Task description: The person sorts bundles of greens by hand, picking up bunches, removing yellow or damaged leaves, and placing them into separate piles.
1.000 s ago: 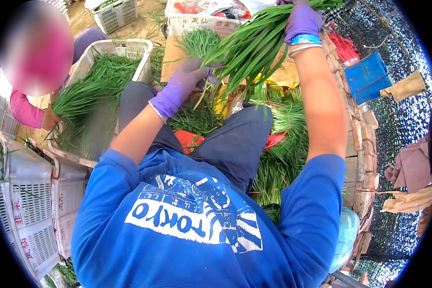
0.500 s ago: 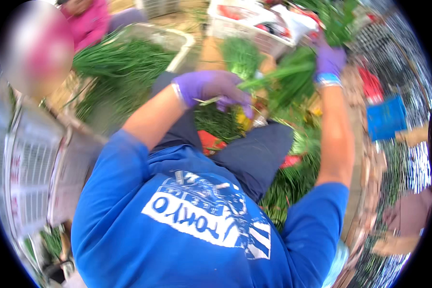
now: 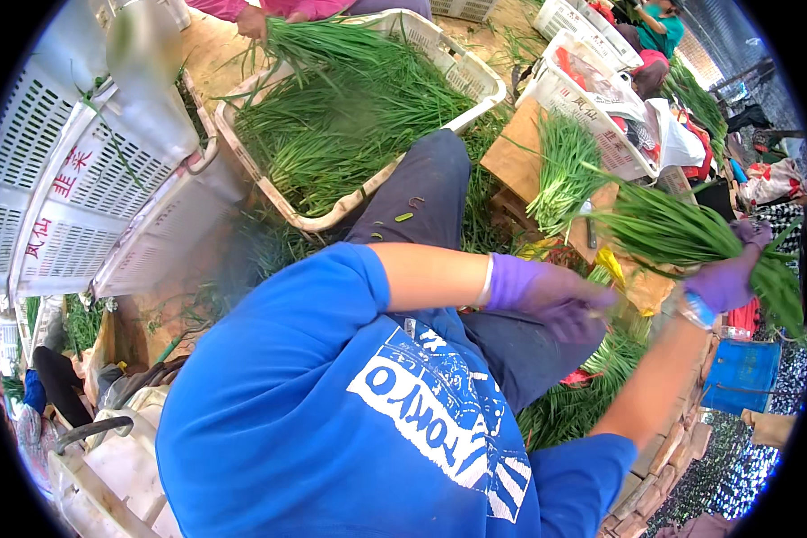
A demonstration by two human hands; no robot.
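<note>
In a purple glove, my right hand [image 3: 726, 273] grips a bunch of garlic chives [image 3: 659, 224] at the right, closed around its leafy part. The pale stem ends point left, and the leaf tips droop beyond the hand. My left hand [image 3: 551, 291], also gloved in purple, hovers over my right knee, below the stem ends and apart from them. Its fingers are smeared by motion, so their hold cannot be read. Another bunch of chives [image 3: 565, 170] lies on a brown board [image 3: 516, 152]. More loose chives [image 3: 569, 412] lie beside my right leg.
A white crate [image 3: 309, 221] full of chives stands ahead-left, with a co-worker's hand [image 3: 253, 22] at its far side. White crates [image 3: 90, 188] are stacked on the left. A crate with bags [image 3: 592, 112] stands ahead-right. A blue bin [image 3: 741, 377] and bricks [image 3: 663, 453] are at the right.
The view has swung, so the scene sits differently. My left hand has drawn away from the chives toward my knee. The bunch in my right hand now stretches out sideways.
</note>
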